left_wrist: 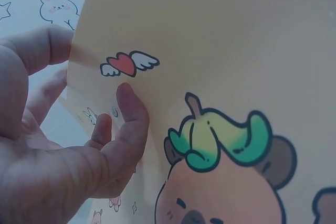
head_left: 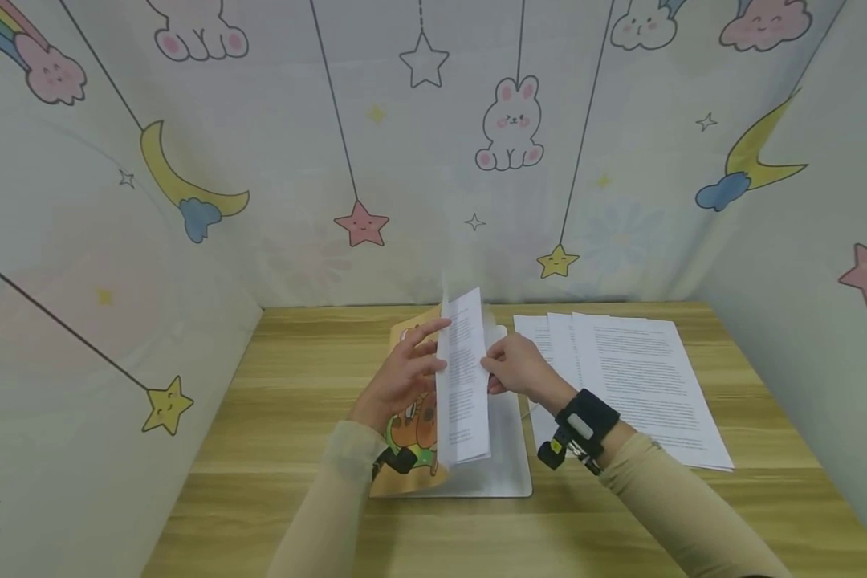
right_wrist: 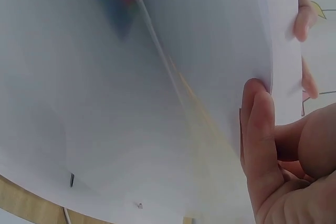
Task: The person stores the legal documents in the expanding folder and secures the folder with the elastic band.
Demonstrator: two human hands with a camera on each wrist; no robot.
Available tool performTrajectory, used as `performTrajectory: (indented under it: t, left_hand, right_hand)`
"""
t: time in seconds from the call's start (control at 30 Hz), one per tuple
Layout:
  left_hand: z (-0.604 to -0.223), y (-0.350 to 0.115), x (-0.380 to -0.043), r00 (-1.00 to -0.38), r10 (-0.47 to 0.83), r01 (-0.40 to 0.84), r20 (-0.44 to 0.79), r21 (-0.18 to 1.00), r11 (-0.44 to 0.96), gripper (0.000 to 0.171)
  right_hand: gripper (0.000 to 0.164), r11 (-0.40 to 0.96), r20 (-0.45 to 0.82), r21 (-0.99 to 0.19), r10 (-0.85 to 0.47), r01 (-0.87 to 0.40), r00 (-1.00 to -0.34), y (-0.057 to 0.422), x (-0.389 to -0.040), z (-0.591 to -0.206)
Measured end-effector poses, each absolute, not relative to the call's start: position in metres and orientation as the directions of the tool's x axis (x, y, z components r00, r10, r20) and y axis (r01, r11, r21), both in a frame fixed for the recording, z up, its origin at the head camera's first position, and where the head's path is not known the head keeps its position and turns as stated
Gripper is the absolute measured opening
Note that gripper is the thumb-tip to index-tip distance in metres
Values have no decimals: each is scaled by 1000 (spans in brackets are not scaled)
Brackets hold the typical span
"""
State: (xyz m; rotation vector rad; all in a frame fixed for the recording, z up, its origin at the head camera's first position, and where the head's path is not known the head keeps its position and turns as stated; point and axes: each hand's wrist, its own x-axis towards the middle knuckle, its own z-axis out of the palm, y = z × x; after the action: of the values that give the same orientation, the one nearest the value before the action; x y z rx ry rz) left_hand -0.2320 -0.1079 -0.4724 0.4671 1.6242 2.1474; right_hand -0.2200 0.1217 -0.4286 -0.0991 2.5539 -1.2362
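Note:
A folder (head_left: pixel 506 449) with an orange cartoon cover (head_left: pixel 425 425) stands partly opened on the table, its pale inner side to the right. Upright in its opening are printed sheets of paper (head_left: pixel 466 393). My right hand (head_left: pixel 523 369) pinches their right edge between thumb and fingers; the right wrist view shows the sheets' pale back (right_wrist: pixel 220 35). On the other side, my left hand (head_left: pixel 402 373) holds the cover's free edge, fingertips reaching over it beside the sheets. In the left wrist view, the cover (left_wrist: pixel 220 51) shows a winged heart and a cartoon animal.
Several overlapping printed sheets (head_left: pixel 643 385) lie to the right of the folder, partly under my right forearm. The wood-grain table (head_left: pixel 274 417) meets cartoon-printed wall cloth (head_left: pixel 419 177) at the back and sides. Each wrist wears a strapped camera (head_left: pixel 585 425).

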Motion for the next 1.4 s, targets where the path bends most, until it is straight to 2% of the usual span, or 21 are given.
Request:
performTrajectory:
  t: [0.5,1.03,1.23,1.4]
  left_hand:
    - [-470,-108,-230,-864,503,-124,17,962,-244,71]
    - [-471,-108,-228,-861,509,-132,16,958,-254,70]
    - [-471,-109,-228,-858,513,-130,22,957,-258,72]
    - [-470,-109,-228,-860,510,-137,15,956,-259,72]
  right_hand:
    - [21,624,-218,-779,-187,56,-958,127,-222,-429]
    - [27,595,-125,-803,-130,23,-984,166,-226,-440]
    - [30,655,-83,-755,-93,2,-992,191,-229,-447]
    - [32,727,-79,-685,-22,38,-997,218,-227,-455]
